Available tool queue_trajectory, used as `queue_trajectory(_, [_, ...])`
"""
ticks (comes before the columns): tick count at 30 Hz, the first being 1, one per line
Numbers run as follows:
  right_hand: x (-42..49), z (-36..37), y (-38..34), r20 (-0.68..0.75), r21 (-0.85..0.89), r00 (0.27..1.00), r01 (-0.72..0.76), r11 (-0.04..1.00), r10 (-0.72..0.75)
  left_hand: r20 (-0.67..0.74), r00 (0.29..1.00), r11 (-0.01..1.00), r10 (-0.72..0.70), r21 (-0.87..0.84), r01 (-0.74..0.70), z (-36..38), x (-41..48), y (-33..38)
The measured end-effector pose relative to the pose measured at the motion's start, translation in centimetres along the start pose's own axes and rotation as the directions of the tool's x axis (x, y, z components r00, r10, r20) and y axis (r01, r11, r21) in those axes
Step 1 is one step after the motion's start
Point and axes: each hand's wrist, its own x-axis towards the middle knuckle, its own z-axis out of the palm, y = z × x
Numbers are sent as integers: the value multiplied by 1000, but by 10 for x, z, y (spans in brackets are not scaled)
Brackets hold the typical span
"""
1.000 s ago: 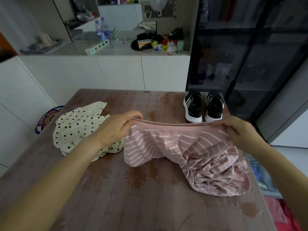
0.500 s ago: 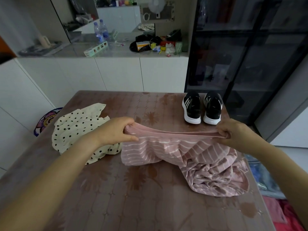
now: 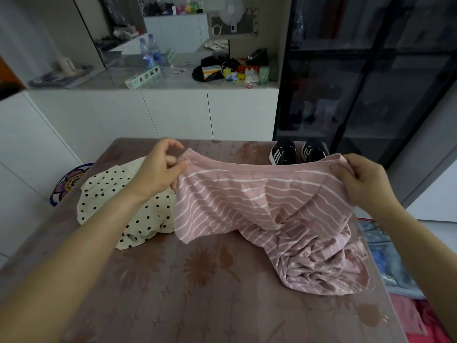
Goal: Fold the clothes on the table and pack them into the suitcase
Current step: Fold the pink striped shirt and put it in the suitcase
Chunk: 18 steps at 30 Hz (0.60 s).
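Head view: both hands, left and right, pinch the top-edge corners of the pink garment. They have raised it above the table since a moment ago. Its lower part is bunched at the table's right edge, so folding seems only starting.

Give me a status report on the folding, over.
Left hand pinches, right hand grips top edge of pink striped garment. Lower part bunched on table, unfolded. Polka-dot garment alongside, shoes behind; nothing blocking.

Sneakers half behind striped garment
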Motion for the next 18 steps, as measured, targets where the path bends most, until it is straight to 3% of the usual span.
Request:
queue_trajectory(4, [23,-12,-20,-62,35,994,88,996,-85,0,995,990,100,-100,-99,-17,17,16])
queue_trajectory(8, [39,-19,-56,-113,104,986,132,986,-120,-56,998,998,43,-44,-46,-31,43,17])
queue_trajectory(10, [29,-10,-70,-38,154,989,147,977,-143,-50,999,1000,7,21,-6,-33,48,6])
queue_trajectory(13, [-5,20,-79,192,215,964,141,966,-184,6,999,985,-45,167,43,-30,41,-25])
queue_trajectory(15, [-35,47,-78,340,216,909,175,961,-242,63,996,961,-70,270,51,-29,30,-54])
queue_trajectory(18, [-80,95,-73,509,207,788,278,938,-346,164,980,846,-115,533,10,-29,9,-101])
